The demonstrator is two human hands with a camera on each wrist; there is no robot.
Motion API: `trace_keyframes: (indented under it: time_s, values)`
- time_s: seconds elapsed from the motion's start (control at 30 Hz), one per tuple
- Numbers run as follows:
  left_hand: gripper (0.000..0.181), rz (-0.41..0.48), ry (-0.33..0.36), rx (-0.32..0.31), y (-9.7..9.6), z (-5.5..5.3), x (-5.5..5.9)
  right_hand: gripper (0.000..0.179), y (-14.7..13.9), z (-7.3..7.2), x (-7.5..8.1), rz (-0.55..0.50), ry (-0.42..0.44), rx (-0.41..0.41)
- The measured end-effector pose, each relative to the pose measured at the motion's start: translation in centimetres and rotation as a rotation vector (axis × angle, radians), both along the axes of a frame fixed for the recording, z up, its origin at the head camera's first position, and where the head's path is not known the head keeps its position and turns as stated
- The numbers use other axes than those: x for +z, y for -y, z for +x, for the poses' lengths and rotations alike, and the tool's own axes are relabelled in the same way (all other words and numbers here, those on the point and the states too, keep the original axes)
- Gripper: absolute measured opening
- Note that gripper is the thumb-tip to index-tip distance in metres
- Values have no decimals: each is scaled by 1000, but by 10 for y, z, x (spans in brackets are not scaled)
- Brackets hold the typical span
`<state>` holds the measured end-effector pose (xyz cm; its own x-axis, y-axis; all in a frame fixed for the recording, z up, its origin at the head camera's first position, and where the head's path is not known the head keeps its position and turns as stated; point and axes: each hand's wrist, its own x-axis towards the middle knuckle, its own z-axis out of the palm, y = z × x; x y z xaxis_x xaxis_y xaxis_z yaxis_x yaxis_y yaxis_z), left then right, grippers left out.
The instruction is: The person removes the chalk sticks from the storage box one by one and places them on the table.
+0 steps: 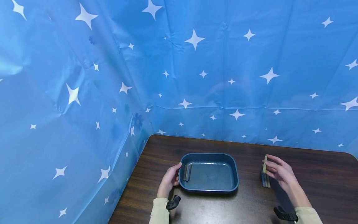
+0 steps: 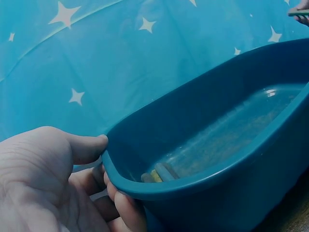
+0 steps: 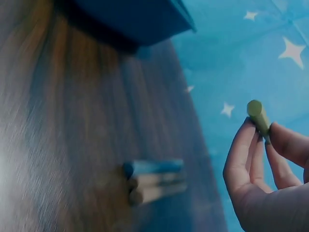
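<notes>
My left hand (image 1: 168,178) grips the left wall of a dark blue plastic tub (image 1: 215,176), thumb at the rim and fingers curled against the outside. Inside, against the tub's left end, lie a few short round sticks (image 1: 187,173); the left wrist view shows a yellowish stick (image 2: 155,176) among them. Off to the tub's right, my right hand (image 1: 283,175) pinches a yellow-green round stick (image 3: 259,117) between thumb and fingertips, raised above the table. Below it, a blue stick (image 3: 157,166) and two pale brownish sticks (image 3: 159,187) lie side by side, blurred in the right wrist view.
The dark wood-grain table (image 1: 156,152) has rounded back corners. Behind it and on the left hangs a blue sheet (image 1: 223,62) with white stars. Each wrist wears a black strap (image 1: 173,202).
</notes>
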<state>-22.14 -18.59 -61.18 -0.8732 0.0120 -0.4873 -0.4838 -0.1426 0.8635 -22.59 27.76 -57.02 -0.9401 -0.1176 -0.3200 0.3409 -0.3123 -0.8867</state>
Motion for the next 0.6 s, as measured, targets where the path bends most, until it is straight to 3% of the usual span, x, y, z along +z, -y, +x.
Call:
trace_keyframes:
  time_s: [0.33,0.6]
  values:
    - [35,10,-15,-4,0,-5,4,23,-22,5,-21,192,8,-17]
    - [36,4,-17,-28,1,2,1,49,-27,10,-37,563,-19,21]
